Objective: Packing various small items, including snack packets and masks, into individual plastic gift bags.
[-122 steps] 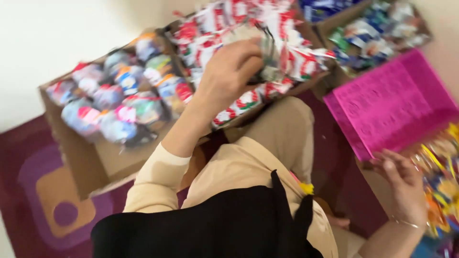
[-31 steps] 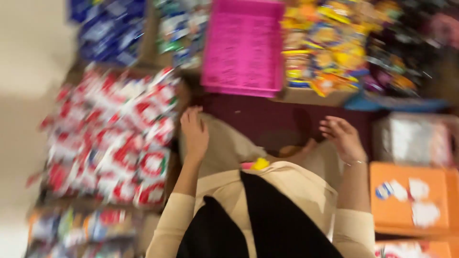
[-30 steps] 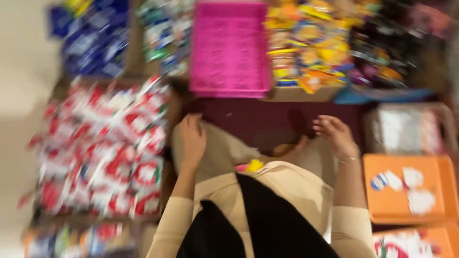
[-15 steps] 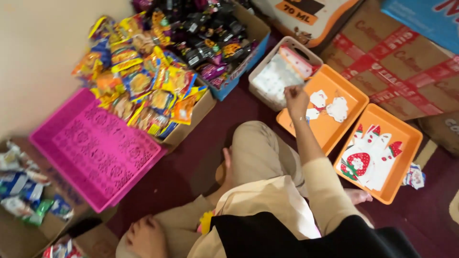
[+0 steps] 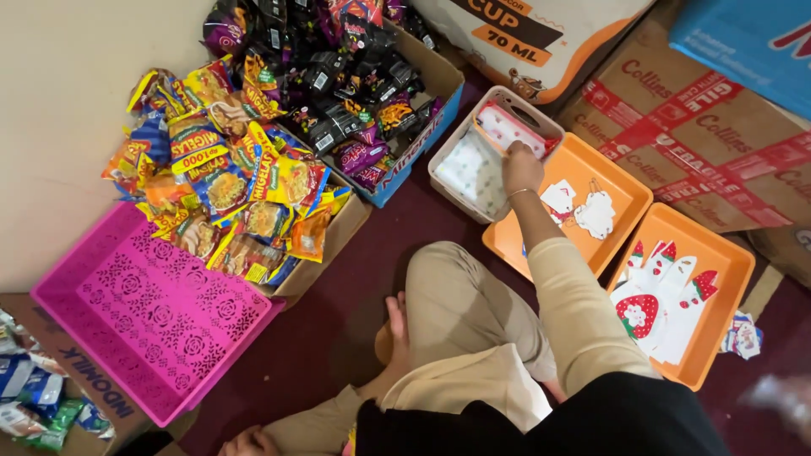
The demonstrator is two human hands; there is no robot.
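Observation:
I sit cross-legged on a dark red floor. My right hand reaches forward into a small white basket and its fingers lie on a pink and white packet at the basket's far end. Whether they grip it I cannot tell. White sheets fill the remainder of the basket. My left hand rests on my left knee at the bottom edge, partly cut off, holding nothing.
Two orange trays with paper cut-outs lie right of the basket. A pink plastic crate lies at left, beside boxes of yellow snack packets and dark packets. Large cartons stand behind.
My view swung from the red and white packets to the right side. My right hand moved from the orange tray's edge into the white basket; my left hand dropped to my knee.

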